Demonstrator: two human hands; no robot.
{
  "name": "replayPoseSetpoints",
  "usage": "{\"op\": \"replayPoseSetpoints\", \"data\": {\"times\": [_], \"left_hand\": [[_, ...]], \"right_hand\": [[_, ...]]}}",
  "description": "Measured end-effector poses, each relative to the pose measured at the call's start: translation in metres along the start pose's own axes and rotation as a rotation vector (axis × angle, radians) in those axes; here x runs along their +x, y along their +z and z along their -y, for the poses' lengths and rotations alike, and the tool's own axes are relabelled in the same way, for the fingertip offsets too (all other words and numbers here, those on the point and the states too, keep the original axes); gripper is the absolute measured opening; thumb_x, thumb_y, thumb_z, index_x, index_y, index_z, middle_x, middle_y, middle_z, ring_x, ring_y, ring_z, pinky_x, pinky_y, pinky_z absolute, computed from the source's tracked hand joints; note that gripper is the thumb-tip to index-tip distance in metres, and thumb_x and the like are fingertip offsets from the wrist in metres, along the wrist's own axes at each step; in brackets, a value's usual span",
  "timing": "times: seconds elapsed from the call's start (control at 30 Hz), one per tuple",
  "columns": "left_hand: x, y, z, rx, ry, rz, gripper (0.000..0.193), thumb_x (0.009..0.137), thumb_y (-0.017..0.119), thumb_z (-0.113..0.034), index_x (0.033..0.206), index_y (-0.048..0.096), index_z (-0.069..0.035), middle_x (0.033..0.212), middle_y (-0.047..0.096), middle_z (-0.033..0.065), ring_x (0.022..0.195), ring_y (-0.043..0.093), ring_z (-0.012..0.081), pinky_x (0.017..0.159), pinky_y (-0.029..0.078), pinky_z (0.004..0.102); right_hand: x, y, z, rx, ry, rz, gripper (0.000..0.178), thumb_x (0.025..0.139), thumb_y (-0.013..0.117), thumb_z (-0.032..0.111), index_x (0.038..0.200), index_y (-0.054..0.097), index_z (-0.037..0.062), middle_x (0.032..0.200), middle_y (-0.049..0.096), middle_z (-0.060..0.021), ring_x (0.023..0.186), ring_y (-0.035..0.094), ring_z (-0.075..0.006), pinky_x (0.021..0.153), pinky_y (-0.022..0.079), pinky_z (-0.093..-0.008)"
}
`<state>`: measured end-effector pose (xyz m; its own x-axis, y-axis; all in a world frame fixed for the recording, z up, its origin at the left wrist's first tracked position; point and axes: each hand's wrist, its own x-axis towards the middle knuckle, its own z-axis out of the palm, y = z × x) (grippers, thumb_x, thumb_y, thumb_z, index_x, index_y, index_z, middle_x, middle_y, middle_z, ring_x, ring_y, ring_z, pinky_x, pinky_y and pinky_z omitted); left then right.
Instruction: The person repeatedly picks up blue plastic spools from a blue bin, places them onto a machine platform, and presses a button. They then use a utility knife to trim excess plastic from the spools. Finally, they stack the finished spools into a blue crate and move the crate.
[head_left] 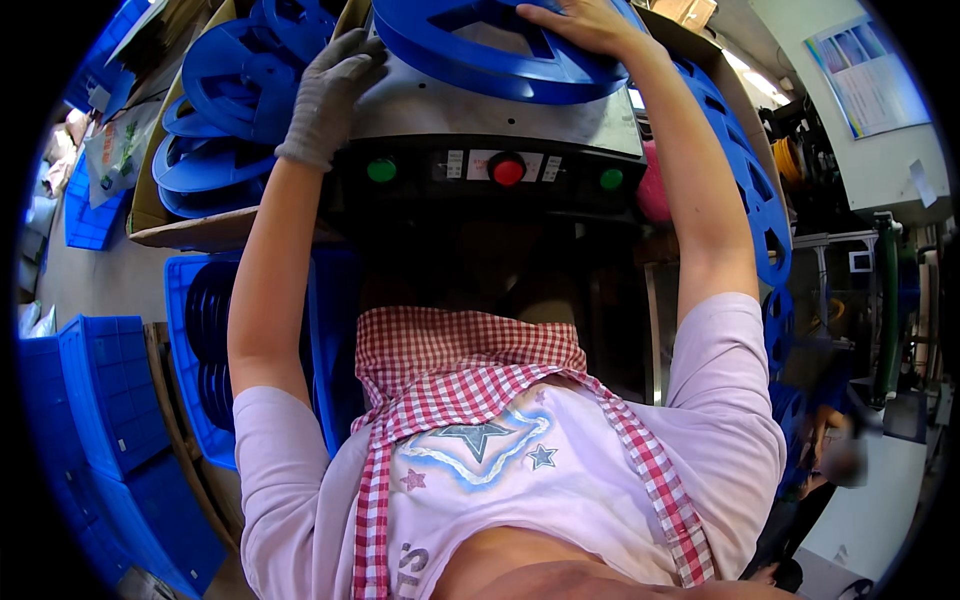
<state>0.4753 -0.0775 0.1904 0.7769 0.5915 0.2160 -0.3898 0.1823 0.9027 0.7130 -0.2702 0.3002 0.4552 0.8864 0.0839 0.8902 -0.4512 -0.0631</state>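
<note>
Reel (490,72) under right hand (590,22) (grip unclear); gloved left hand (340,90) open beside it.

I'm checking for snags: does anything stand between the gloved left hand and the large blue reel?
Nothing visible does. The left hand is close beside the left edge of the blue reel, though contact is unclear; the metal machine top lies below, not between.

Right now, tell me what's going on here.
A person's bare right hand lies on a large blue reel over a metal-topped machine. The gloved left hand is at the reel's left edge; whether it touches is unclear. More blue reels sit in a cardboard box to the left.
</note>
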Motion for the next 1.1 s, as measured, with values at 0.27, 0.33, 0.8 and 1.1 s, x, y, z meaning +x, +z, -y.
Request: {"op": "replayPoseSetpoints", "data": {"times": [0.27,0.33,0.8,1.1], "left_hand": [[-0.109,0.007,-0.008,1.413,0.337,-0.093,0.076,0.074,0.075,-0.016,0.137,0.036,-0.002,0.129,0.048,0.022,0.119,0.047,0.0364,0.102,0.04,0.0412],[-0.113,0.01,0.008,1.524,0.284,-0.082,0.078,0.073,0.076,-0.014,0.138,0.035,-0.001,0.129,0.048,0.0221,0.119,0.046,0.0376,0.102,0.038,0.0417],[-0.14,0.024,-0.006,1.072,0.259,-0.091,0.061,0.084,0.063,-0.004,0.138,0.035,0.0,0.133,0.046,0.0191,0.121,0.048,0.0281,0.105,0.037,0.0371],[-0.115,0.074,-0.023,0.95,0.209,0.076,0.047,0.087,0.06,-0.008,0.131,0.044,-0.003,0.121,0.057,0.0189,0.112,0.057,0.027,0.098,0.044,0.0357]], "right_hand": [[-0.164,0.07,-0.052,0.143,0.014,-0.376,0.099,0.059,0.086,0.03,0.143,0.034,0.0203,0.138,0.038,-0.0171,0.129,0.037,-0.0356,0.107,0.034,-0.0423],[-0.181,0.1,-0.06,0.033,0.108,-0.289,0.101,0.059,0.086,0.03,0.144,0.032,0.0202,0.14,0.034,-0.0212,0.132,0.031,-0.0383,0.109,0.03,-0.0418],[-0.247,0.079,-0.228,-0.206,0.9,-0.368,0.078,0.076,0.06,0.061,0.13,0.047,0.0068,0.128,0.048,-0.0265,0.117,0.047,-0.0436,0.093,0.043,-0.0512],[-0.278,0.12,-0.264,-0.024,1.346,-0.084,0.107,0.061,0.066,0.068,0.147,0.025,0.0182,0.135,0.039,-0.034,0.125,0.038,-0.0498,0.102,0.031,-0.0563]]}}
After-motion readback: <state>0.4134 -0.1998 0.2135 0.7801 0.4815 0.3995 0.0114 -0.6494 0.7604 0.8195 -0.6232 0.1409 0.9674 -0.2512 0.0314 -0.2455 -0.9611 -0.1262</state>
